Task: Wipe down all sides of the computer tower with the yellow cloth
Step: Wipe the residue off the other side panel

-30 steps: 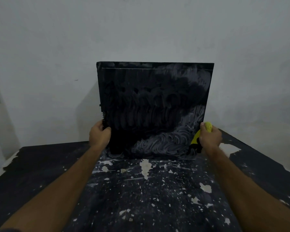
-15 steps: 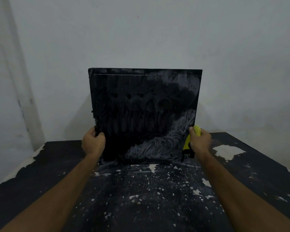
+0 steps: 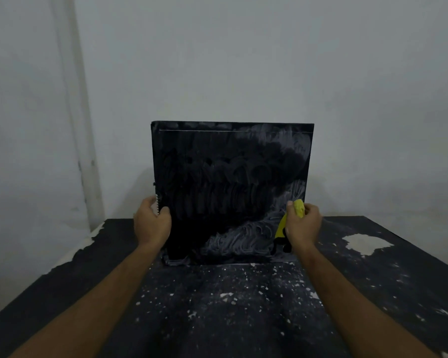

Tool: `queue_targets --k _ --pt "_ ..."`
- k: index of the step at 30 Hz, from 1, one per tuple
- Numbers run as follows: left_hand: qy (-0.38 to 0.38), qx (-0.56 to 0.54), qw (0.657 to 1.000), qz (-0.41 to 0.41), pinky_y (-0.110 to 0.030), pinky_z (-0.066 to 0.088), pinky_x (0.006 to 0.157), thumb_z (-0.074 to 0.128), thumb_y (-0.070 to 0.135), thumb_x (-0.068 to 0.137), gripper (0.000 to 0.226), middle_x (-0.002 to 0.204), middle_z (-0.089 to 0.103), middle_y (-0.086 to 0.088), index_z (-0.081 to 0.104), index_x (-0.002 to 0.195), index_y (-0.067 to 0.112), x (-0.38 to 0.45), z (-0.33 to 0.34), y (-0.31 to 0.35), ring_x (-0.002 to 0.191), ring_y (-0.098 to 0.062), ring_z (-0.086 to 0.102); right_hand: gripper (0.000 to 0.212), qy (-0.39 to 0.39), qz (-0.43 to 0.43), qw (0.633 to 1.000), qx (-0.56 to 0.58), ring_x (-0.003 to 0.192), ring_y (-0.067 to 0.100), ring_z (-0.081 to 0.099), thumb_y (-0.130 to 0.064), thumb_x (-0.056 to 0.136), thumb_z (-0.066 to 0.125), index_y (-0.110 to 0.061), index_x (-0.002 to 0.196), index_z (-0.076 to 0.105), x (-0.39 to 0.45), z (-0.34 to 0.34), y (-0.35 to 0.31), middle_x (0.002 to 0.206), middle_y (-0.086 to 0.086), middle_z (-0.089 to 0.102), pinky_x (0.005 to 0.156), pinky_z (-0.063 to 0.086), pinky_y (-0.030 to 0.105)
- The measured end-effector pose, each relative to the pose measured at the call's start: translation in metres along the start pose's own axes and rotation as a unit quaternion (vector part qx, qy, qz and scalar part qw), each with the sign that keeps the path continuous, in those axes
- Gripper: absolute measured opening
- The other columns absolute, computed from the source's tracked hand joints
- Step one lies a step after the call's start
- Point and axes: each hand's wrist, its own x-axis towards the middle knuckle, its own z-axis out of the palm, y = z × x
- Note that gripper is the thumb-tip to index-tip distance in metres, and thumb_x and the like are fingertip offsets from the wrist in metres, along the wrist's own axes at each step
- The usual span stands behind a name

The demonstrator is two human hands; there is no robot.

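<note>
We see the black, flat-sided metal computer tower [image 3: 230, 192] upright on the dark, paint-flecked bench [image 3: 243, 306], near the wall. Our left hand [image 3: 153, 220] grips its left edge, apparently to brace it; our right hand [image 3: 301, 223] pinches the bunched yellow cloth [image 3: 299, 208] against the right edge, where dusty swirls remain unwiped

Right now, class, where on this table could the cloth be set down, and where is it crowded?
Free: the speckled table between the forearms in front of the tower; the strip left of the left hand; the stretch right of the right hand, around the pale patch. Crowded: the tower's lower edges, where both hands grip and the cloth sits.
</note>
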Motion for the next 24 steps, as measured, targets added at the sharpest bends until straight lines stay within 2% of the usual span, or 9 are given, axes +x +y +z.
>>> queue_targets --k 2,4,6,8,11,15,18,20,24 --pt "0.017 -0.01 0.997 0.074 -0.044 0.054 0.09 0.063 0.008 0.093 0.034 0.121 0.061 -0.008 0.06 0.127 0.011 -0.004 0.002 0.009 0.106 -0.028 0.06 0.029 -0.021 -0.024 0.999 0.032 0.079 0.016 0.056 -0.036 0.098 0.067 -0.012 0.107 0.054 -0.012 0.001 -0.017 0.097 0.006 0.056 0.069 0.042 0.032" --pt "-0.013 -0.039 0.992 0.121 -0.032 0.053 0.078 0.061 0.006 0.097 0.023 0.111 0.062 -0.004 0.062 0.119 0.014 -0.013 0.003 0.023 0.09 -0.02 0.06 0.03 -0.044 -0.044 0.996 0.058 0.073 0.01 0.053 -0.038 0.098 0.067 -0.011 0.104 0.053 -0.021 0.001 -0.035 0.088 0.0 0.054 0.064 0.041 0.03" --pt "-0.075 -0.064 0.985 0.141 -0.023 0.051 0.074 0.06 0.011 0.102 0.013 0.101 0.067 0.001 0.066 0.11 0.018 -0.022 0.009 0.037 0.086 -0.011 0.063 0.036 -0.075 -0.065 0.992 0.077 0.07 0.013 0.052 -0.043 0.097 0.066 -0.01 0.101 0.053 -0.03 0.002 -0.054 0.084 0.0 0.051 0.061 0.044 0.028" --pt "-0.17 -0.087 0.971 0.143 -0.026 0.054 0.076 0.061 0.016 0.103 0.01 0.098 0.071 0.001 0.07 0.105 0.02 -0.029 0.018 0.053 0.087 -0.013 0.068 0.037 -0.114 -0.062 0.987 0.093 0.07 0.015 0.051 -0.047 0.099 0.06 -0.011 0.098 0.051 -0.036 0.004 -0.072 0.083 0.001 0.049 0.062 0.045 0.029" --pt "-0.312 -0.121 0.933 0.13 -0.034 0.059 0.081 0.07 0.029 0.098 0.018 0.103 0.072 -0.002 0.07 0.115 0.023 -0.04 0.033 0.074 0.091 -0.021 0.071 0.044 -0.189 -0.011 0.975 0.114 0.076 0.016 0.054 -0.055 0.103 0.047 -0.012 0.098 0.05 -0.048 0.009 -0.101 0.087 0.004 0.05 0.067 0.045 0.028" --pt "-0.419 -0.127 0.889 0.131 -0.027 0.058 0.091 0.082 0.045 0.082 0.061 0.123 0.07 0.007 0.061 0.134 0.022 -0.061 0.047 0.1 0.109 -0.008 0.069 0.057 -0.309 0.11 0.927 0.179 0.089 0.025 0.065 -0.057 0.105 0.036 -0.007 0.099 0.061 -0.059 0.017 -0.123 0.098 0.011 0.065 0.075 0.055 0.035" --pt "-0.392 -0.129 0.899 0.146 -0.025 0.058 0.089 0.074 0.027 0.095 0.034 0.115 0.075 0.006 0.066 0.127 0.02 -0.058 0.051 0.106 0.106 -0.006 0.071 0.045 -0.327 0.161 0.906 0.217 0.101 0.028 0.065 -0.042 0.107 0.042 -0.004 0.12 0.064 -0.052 0.022 -0.12 0.12 0.02 0.064 0.086 0.057 0.044" --pt "-0.384 -0.15 0.905 0.109 -0.021 0.055 0.084 0.062 0.017 0.102 0.016 0.106 0.077 0.005 0.07 0.117 0.019 -0.053 0.048 0.109 0.099 -0.004 0.072 0.035 -0.355 0.108 0.906 0.206 0.106 0.026 0.063 -0.024 0.103 0.054 0.0 0.127 0.061 -0.041 0.019 -0.113 0.125 0.024 0.062 0.089 0.053 0.042" --pt "-0.38 -0.22 0.898 -0.024 -0.022 0.053 0.074 0.044 0.0 0.1 0.031 0.092 0.073 0.007 0.069 0.1 0.017 -0.047 0.041 0.112 0.088 -0.01 0.067 0.018 -0.401 -0.084 0.909 0.071 0.089 0.011 0.07 -0.016 0.096 0.071 -0.011 0.113 0.073 -0.029 0.005 -0.1 0.104 0.006 0.076 0.071 0.054 0.023"
